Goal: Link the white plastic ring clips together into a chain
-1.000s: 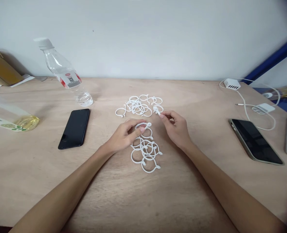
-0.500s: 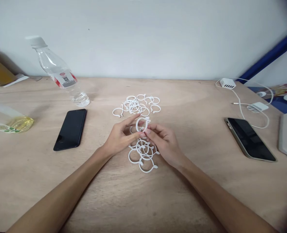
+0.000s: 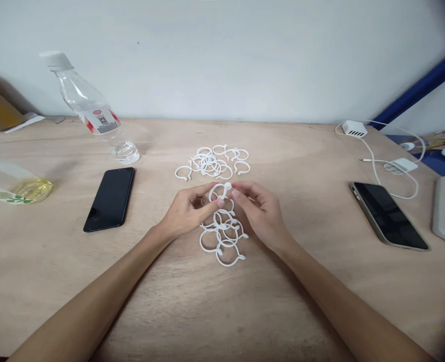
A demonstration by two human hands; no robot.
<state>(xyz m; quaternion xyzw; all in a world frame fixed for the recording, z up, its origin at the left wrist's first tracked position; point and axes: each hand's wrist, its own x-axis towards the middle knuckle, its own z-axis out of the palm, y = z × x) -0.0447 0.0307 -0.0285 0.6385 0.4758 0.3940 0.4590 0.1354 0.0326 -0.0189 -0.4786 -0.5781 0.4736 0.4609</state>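
A white plastic curtain ring (image 3: 212, 193), with its small clasp tilted up to the right, is pinched between the thumb and fingers of my left hand (image 3: 187, 211). Just right of that clasp is my right hand (image 3: 262, 211), its thumb and index fingertips slightly apart and nothing visible between them. Whether those fingertips touch the clasp I cannot tell. Beneath and in front of my hands lies a loose pile of closed white rings (image 3: 228, 264), partly covered by my fingers. Beyond my hands a second group of white rings (image 3: 224, 172) lies on the table, several with open ends.
A black phone (image 3: 109, 199) and a clear water bottle (image 3: 90, 103) are on the left, near a bottle with yellow liquid (image 3: 34, 191). On the right lie another phone (image 3: 390, 216), a white charger block (image 3: 354, 128) and cables. A wall (image 3: 222, 65) borders the wooden table (image 3: 192, 311).
My right fingers have let go of the ring's lower edge and moved up and right beside its clasp. The ring has tilted slightly in my left hand.
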